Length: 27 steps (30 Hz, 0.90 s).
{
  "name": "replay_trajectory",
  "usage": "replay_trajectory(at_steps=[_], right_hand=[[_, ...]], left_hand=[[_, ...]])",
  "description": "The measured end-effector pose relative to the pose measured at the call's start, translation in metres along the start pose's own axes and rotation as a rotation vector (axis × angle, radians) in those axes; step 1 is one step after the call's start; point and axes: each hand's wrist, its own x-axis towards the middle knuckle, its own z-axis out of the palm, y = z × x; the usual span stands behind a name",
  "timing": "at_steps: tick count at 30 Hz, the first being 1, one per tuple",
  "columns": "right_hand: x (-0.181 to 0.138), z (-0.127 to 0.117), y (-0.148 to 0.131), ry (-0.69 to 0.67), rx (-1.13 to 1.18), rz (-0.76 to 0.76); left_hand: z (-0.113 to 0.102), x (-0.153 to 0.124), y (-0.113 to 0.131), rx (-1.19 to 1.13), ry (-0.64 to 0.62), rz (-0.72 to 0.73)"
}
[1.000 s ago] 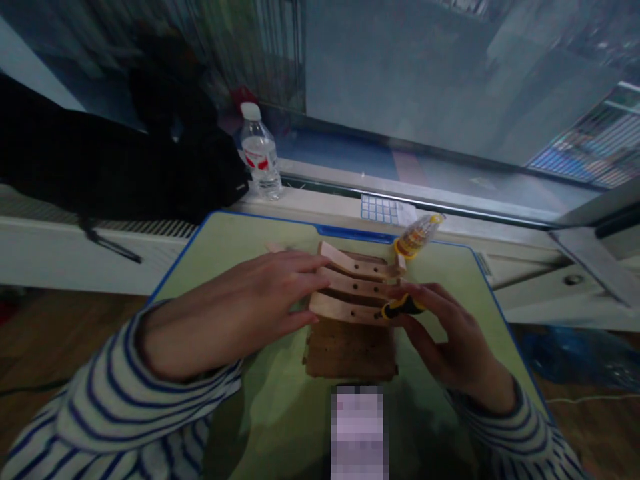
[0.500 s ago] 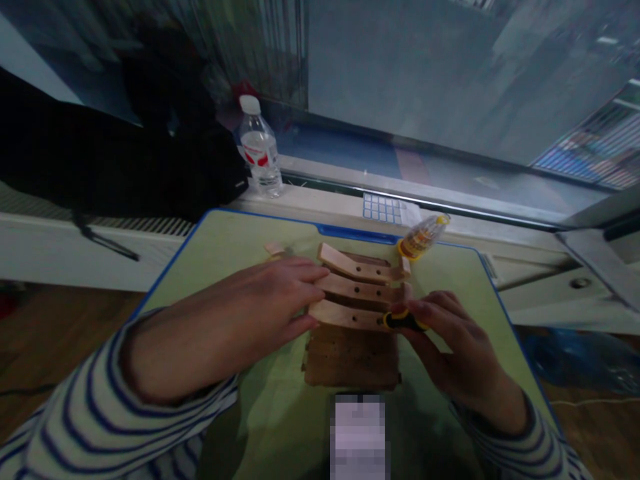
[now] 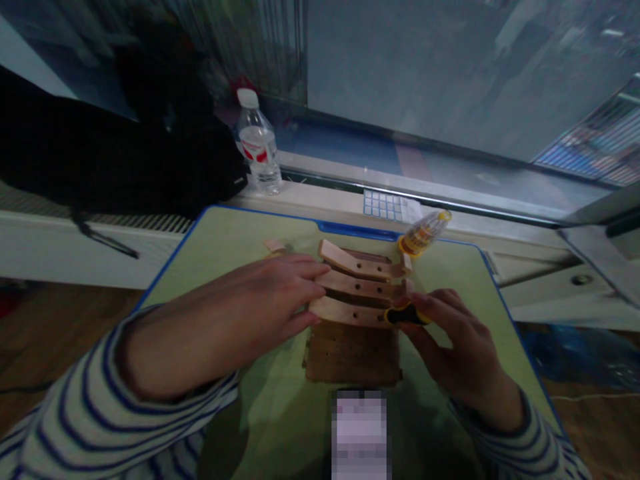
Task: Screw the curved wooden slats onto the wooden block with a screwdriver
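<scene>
Three pale curved wooden strips (image 3: 353, 312) with drilled holes lie one behind another across a brown wooden board (image 3: 353, 357). My left hand (image 3: 280, 293) is closed over their left ends, its thumb at the nearest strip and its fingers on those behind. In my right hand (image 3: 455, 340), thumb and fingers pinch a short screwdriver (image 3: 407, 315) with a black and yellow handle. Its tip meets the right part of the nearest strip, by a hole. Behind my left hand lies a small loose wooden piece (image 3: 274, 247), partly hidden.
The pale green table (image 3: 240, 227) has a blue edge. At its back right, a clear bottle with yellow ends (image 3: 425, 233) leans. A water bottle (image 3: 260, 150) and a black bag (image 3: 125, 160) are on the sill. A phone (image 3: 360, 433) lies at the front, its screen blurred.
The view has shifted very slightly. Both hands, the screwdriver and the wooden strips keep nearly the same places, and the right fingers have turned a little around the handle.
</scene>
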Motion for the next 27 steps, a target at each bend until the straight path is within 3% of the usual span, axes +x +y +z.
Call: replay_trajectory(at_steps=[5,12,27], right_hand=[[0.001,0.002,-0.002,0.006,0.006,-0.033],[-0.003,0.002,0.003,0.03,0.053,0.088],[-0.003,0.004,0.009,0.021,0.048,0.012]], left_hand=[[-0.001,0.001,0.0,-0.035,0.045,0.047],[0.006,0.002,-0.009,-0.073,0.081,0.115],[0.01,0.001,-0.011,-0.064,0.099,0.138]])
